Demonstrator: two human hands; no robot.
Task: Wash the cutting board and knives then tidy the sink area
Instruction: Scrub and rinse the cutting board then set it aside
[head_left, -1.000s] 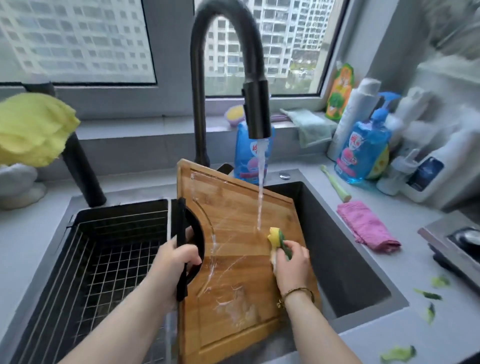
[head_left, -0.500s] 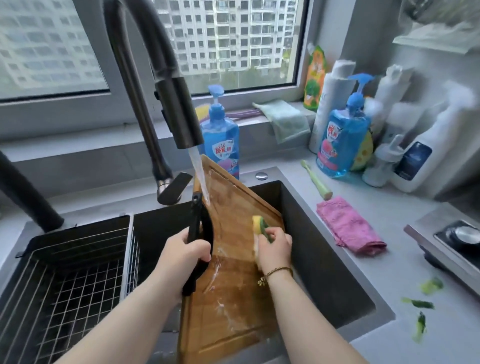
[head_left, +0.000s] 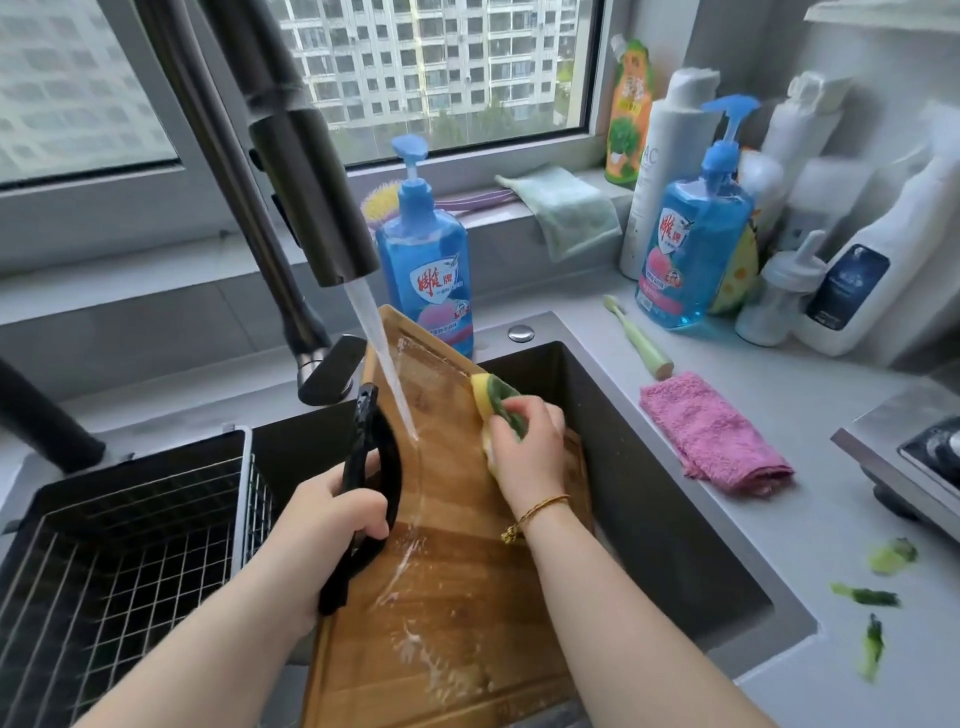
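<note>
A wire basket (head_left: 130, 545) is sitting in the left part of the sink (head_left: 649, 493), with a dark pipe (head_left: 41, 415) crossing the counter's back left corner behind it. The faucet (head_left: 311, 197) is leaning in from the top left and pouring water (head_left: 384, 364) onto the upper part of the board (head_left: 457, 597). The left hand (head_left: 327, 514) is curling tightly round the black handle (head_left: 374, 467) on the board's left edge, keeping the board tilted over the sink, its near end low at the front rim and its far end rising toward the back rim. Foam is streaking the wet wood near the front. A blue soap bottle (head_left: 423, 260) is standing just behind the board's top corner. The right hand (head_left: 524, 447), wearing a thin bracelet (head_left: 540, 506), is gripping a yellow and green sponge (head_left: 493, 405) and pressing it against the board's upper right edge. On the sill a green cloth (head_left: 566, 208) is hanging over the ledge. On the counter (head_left: 810, 519) right of the sink a toothbrush (head_left: 636, 338) is lying near the back, a pink cloth (head_left: 711, 434) is lying just beside the rim, more bottles (head_left: 691, 249) are crowding the back right corner, and green scraps (head_left: 867, 597) are lying near the front right, before a stove (head_left: 914, 447) at the right edge
</note>
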